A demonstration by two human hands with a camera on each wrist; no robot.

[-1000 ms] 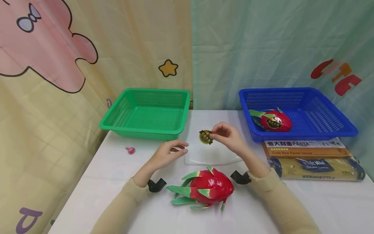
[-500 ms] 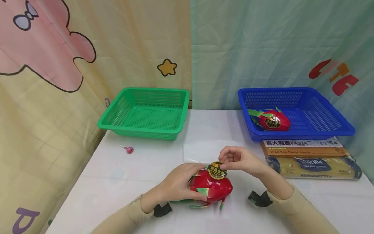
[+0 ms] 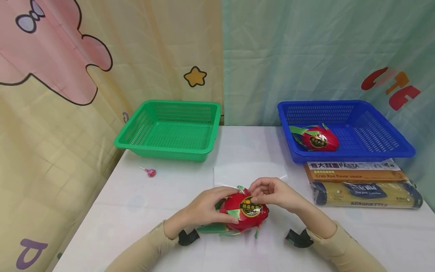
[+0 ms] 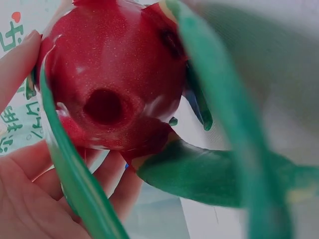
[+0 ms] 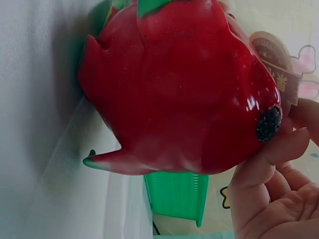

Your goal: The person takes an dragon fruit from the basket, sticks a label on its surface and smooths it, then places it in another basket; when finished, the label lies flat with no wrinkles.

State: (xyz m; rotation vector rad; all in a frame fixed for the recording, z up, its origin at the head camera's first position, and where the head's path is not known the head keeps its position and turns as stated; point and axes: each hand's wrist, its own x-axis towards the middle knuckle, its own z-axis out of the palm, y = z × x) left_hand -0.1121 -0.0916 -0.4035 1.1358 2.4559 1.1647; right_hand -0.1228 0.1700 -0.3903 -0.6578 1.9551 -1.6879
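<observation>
A red dragon fruit (image 3: 232, 204) with green leaf tips lies on the white table before me. My left hand (image 3: 204, 207) grips its leafy side, thumb in front and fingers behind; the left wrist view shows the fruit's end with a dark hollow (image 4: 103, 106). On the fruit's upper face is a round black-and-gold sticker (image 3: 250, 207). My right hand (image 3: 280, 194) pinches that sticker's right edge. From the right wrist, the sticker (image 5: 271, 57) stands partly away from the skin, and curled fingers touch the fruit close to its dark tip (image 5: 269, 123).
A white sheet (image 3: 249, 173) lies behind the fruit. Beyond are a green basket (image 3: 170, 151) and a blue basket (image 3: 350, 154) with a second stickered dragon fruit (image 3: 310, 140). A lollipop (image 3: 151, 172) lies at left; a pasta box (image 3: 357, 176) and spaghetti pack (image 3: 367, 195) at right.
My right hand has brought the sticker from above the white sheet down onto the fruit. The left hand has moved from the air to grip the fruit.
</observation>
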